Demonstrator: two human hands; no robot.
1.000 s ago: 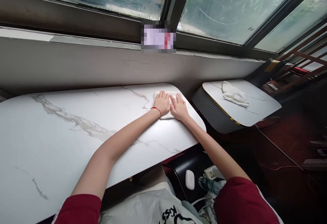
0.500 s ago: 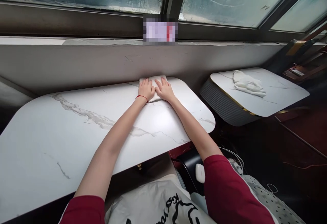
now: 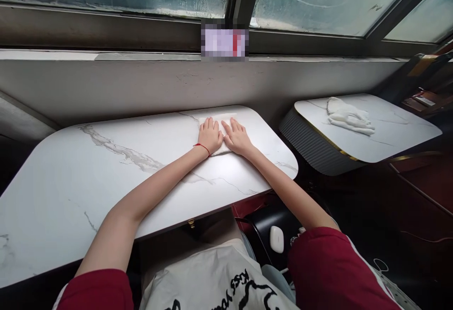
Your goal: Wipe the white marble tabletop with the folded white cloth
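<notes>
A folded white cloth [image 3: 221,150] lies on the white marble-patterned tabletop [image 3: 106,178], toward its back right part. My left hand [image 3: 210,136], with a red string at the wrist, rests flat on the cloth's left side. On the right side of the same cloth, my right hand [image 3: 237,138] lies palm down with its fingers stretched out. Both hands are open and press on the cloth from above, thumbs close together. They cover much of it; only its far edge and a strip between and below the hands show.
At the right stands a second marble-patterned table [image 3: 396,130] with a crumpled white cloth [image 3: 348,115] on it. Behind the near table run a low wall [image 3: 141,83] and a window frame. A small white case [image 3: 276,239] sits on a black seat below the front edge.
Both hands have slid the cloth from the table's back edge toward me, and my elbows bend further outward. The head view has shifted slightly.
</notes>
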